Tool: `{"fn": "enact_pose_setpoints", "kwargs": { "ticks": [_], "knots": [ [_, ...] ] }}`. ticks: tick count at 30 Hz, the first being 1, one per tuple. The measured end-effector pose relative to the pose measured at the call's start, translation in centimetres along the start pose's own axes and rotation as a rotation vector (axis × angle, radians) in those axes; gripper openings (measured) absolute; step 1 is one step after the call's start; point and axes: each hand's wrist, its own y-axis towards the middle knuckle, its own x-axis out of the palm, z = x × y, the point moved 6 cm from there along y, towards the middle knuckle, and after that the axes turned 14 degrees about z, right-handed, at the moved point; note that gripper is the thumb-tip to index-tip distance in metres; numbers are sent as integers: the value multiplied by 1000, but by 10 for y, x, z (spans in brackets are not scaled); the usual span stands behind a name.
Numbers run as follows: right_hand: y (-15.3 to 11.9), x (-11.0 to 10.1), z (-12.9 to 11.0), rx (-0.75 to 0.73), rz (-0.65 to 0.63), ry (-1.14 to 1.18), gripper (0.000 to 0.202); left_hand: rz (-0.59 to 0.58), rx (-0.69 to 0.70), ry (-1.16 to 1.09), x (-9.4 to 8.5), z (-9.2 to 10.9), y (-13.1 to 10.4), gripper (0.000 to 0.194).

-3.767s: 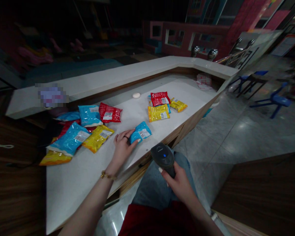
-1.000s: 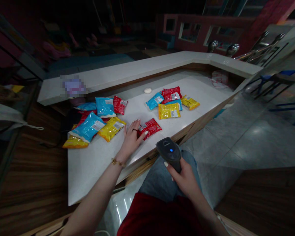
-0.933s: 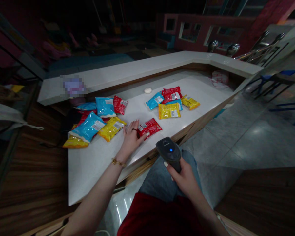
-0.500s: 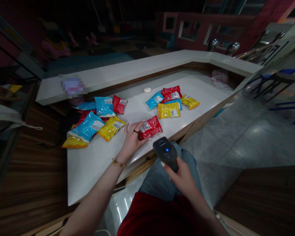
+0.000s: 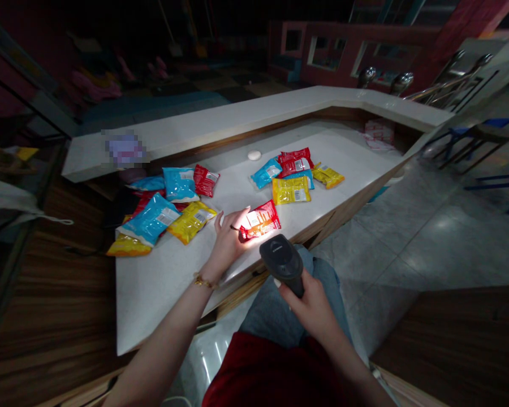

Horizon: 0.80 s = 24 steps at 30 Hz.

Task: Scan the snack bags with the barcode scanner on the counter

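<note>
My left hand [image 5: 229, 240] grips the left end of a red snack bag [image 5: 263, 219] near the counter's front edge. A bright light falls on that bag and its white barcode label. In my right hand [image 5: 311, 302] is a black barcode scanner [image 5: 281, 257], its head pointed at the bag from close by. Left of my left hand lies a yellow snack bag [image 5: 190, 221], beside a blue snack bag [image 5: 150, 217] in a loose pile. Beyond the lit bag, another yellow snack bag [image 5: 292, 190] belongs to a second group with red and blue bags.
A white counter [image 5: 152, 299] carries both groups of bags, with a raised ledge [image 5: 237, 116] along its far side. A small white round object [image 5: 254, 155] sits near the ledge. Blue stools [image 5: 498, 181] stand on the tiled floor at the right.
Light now shines on the red snack bag, and the blue light on the scanner no longer shows. My right hand has shifted the scanner slightly left; my left hand stays nearly in place.
</note>
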Motion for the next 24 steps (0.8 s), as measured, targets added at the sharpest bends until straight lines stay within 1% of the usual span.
{"fn": "enact_pose_setpoints", "kwargs": {
  "ticks": [6, 11, 15, 18, 20, 21, 24],
  "knots": [
    [0, -1, -1, 21, -10, -5, 23, 13, 40, -26, 0, -2, 0, 77],
    [1, -3, -3, 9, 6, 9, 24, 34, 88, -59, -1, -2, -2, 79],
    [2, -6, 1, 11, 26, 14, 23, 58, 97, -80, -4, -3, -5, 66],
    [2, -9, 6, 26, 23, 26, 23, 138, 84, -124, -10, -4, -3, 58],
    [2, -11, 11, 43, 17, 32, 25, 185, 81, -162, -11, -2, 7, 57],
    [2, -12, 14, 53, 16, 32, 26, 195, 82, -179, -9, 0, 15, 57],
    [3, -16, 19, 68, 29, 33, 25, 215, 117, -229, 0, 11, 55, 58]
  ]
}}
